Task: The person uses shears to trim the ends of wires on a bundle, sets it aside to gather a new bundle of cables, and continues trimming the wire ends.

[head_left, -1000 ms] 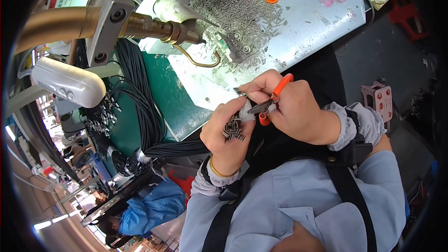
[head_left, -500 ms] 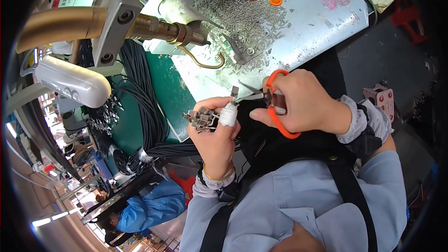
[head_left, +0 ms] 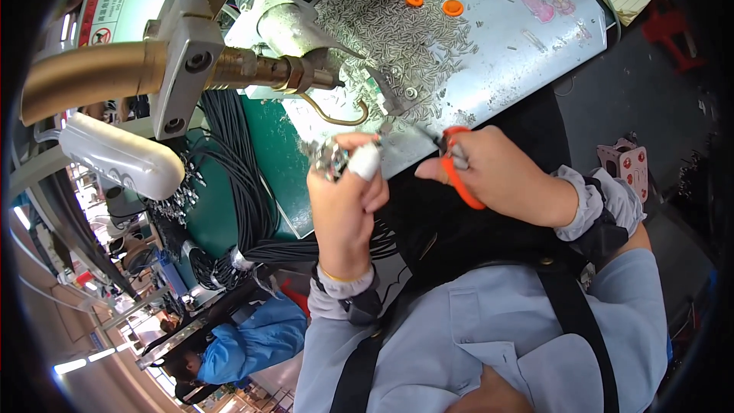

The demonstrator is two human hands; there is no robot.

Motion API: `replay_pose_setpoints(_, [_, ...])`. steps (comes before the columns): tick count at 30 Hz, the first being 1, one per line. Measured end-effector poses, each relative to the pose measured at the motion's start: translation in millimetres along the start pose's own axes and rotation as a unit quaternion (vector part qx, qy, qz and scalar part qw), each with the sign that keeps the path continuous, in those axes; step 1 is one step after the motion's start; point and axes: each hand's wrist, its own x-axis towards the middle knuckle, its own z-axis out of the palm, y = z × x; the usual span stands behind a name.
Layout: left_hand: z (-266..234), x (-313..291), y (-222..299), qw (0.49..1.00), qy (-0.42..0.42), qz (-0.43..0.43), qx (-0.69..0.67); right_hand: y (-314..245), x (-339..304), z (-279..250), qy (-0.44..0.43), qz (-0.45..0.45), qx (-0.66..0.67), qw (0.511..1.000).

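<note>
My left hand (head_left: 342, 203) is closed around a bunch of small metal cable connectors (head_left: 329, 159), blurred by motion. A white wrapping (head_left: 365, 161) covers its thumb. My right hand (head_left: 505, 176) grips scissors (head_left: 463, 185) with orange loop handles. Their blades point up and left toward the pale worktop (head_left: 527, 53) and are smeared by motion. A gap separates the scissors from the connectors. Both hands are over the worktop's near edge, and how the cables run inside my left fist is hidden.
Many small metal pieces (head_left: 413, 38) cover the worktop, with two orange rings (head_left: 453, 8) beside them. A brass-coloured nozzle (head_left: 306, 75) on a clamp and a white lamp (head_left: 121, 157) stand at left. Black cables (head_left: 237, 153) hang over a green surface. Beyond sits a person in blue (head_left: 252, 340).
The scissors have drawn away from the connector they were next to, and their handles have closed together. My left hand has turned and lifted slightly with the connectors.
</note>
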Motion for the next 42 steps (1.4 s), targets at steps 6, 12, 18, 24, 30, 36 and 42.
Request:
replay_pose_setpoints(6, [-4.8, 38.3, 6.3, 0.998, -0.009, -0.043, -0.043, -20.2, 28.6, -10.9, 0.066, 0.114, 0.187, 0.973])
replay_pose_setpoints(12, [-10.7, 46.0, 12.2, 0.998, -0.023, -0.053, -0.022, -15.4, 64.8, -9.6, 0.048, 0.086, 0.164, 0.982])
replay_pose_setpoints(18, [-14.3, 47.4, 16.4, 0.998, -0.016, -0.056, 0.004, -7.7, 71.2, -4.5, 0.029, 0.065, 0.147, 0.987])
replay_pose_setpoints(24, [-14.1, 45.0, 14.4, 0.999, -0.013, -0.029, 0.004, -6.0, 69.9, -4.2, 0.066, 0.023, 0.089, 0.994])
replay_pose_setpoints(30, [-13.2, 45.3, 14.2, 0.999, -0.017, -0.03, -0.002, -4.9, 68.9, -2.1, 0.083, 0.014, 0.085, 0.993])
replay_pose_setpoints(36, [-4.4, 38.7, 19.6, 0.996, 0.01, -0.044, 0.072, -10.9, 62.4, -3.6, 0.106, -0.007, 0.081, 0.991])
replay_pose_setpoints(42, [-3.9, 9.9, 11.4, 0.993, -0.072, -0.064, -0.07, -10.2, 45.4, -12.9, 0.078, -0.007, 0.122, 0.989])
